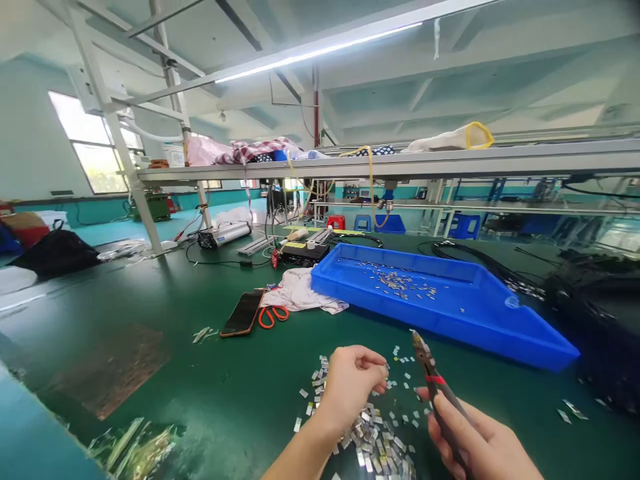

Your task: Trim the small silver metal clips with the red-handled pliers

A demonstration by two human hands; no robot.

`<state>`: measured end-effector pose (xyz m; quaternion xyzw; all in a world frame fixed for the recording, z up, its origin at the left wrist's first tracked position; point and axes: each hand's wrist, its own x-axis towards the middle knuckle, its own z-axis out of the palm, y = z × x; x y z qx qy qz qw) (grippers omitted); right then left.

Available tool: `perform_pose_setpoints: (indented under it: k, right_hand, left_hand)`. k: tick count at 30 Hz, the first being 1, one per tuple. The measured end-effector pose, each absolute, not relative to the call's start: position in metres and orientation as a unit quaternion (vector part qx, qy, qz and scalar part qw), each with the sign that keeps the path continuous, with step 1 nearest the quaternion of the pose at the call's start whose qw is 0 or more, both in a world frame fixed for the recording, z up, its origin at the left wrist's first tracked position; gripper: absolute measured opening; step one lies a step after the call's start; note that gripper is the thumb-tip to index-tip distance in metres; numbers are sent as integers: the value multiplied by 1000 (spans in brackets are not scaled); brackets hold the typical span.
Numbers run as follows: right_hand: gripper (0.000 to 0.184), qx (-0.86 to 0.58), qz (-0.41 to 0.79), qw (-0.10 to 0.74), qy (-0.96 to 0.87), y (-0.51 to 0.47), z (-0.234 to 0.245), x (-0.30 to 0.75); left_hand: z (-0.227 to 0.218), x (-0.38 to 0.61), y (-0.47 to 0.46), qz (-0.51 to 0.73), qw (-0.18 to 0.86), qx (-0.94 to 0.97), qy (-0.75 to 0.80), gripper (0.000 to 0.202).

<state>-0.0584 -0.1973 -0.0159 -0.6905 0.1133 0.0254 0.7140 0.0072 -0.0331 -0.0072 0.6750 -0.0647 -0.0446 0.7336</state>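
My left hand [350, 383] hovers over a heap of small silvery metal pieces [373, 440] on the green bench, fingers pinched together on one small piece near the fingertips. My right hand [475, 440] is wrapped round the handles of dark cutting pliers [431, 373] with a red band, jaws pointing up and away from me. The plier tips stand a short way to the right of my left fingertips, apart from them.
A big blue tray [500, 327] with several metal bits lies behind the hands. A phone [243, 312], orange-handled scissors [273, 315] and a white cloth [300, 293] lie at centre left. Cables, a black box and a shelf frame stand farther back.
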Motion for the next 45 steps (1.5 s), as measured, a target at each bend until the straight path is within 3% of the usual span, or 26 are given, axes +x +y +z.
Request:
perform_pose_setpoints:
  k: [5,9,23,35,45]
  right_hand:
    - [55,-842,-28,529,102,-212,-17,-53]
    - [57,-882,-51,458,101,-212,-15,-53]
    - [51,-939,-122,316,52,-211,-34,-51]
    - [37,-927,-348,106,-88,-208,-48,-49]
    - [45,-918,-379,75,-87,-209,-40,-52]
  left_hand:
    - [0,6,-31,-70,755,650,-52,31]
    - [4,6,-29,-70,762,642,-48,34]
    - [15,3,-28,-47,781,622,-40,32]
    - [10,5,-27,-22,786,618,-16,25]
    - [6,6,-28,5,769,639,-16,24]
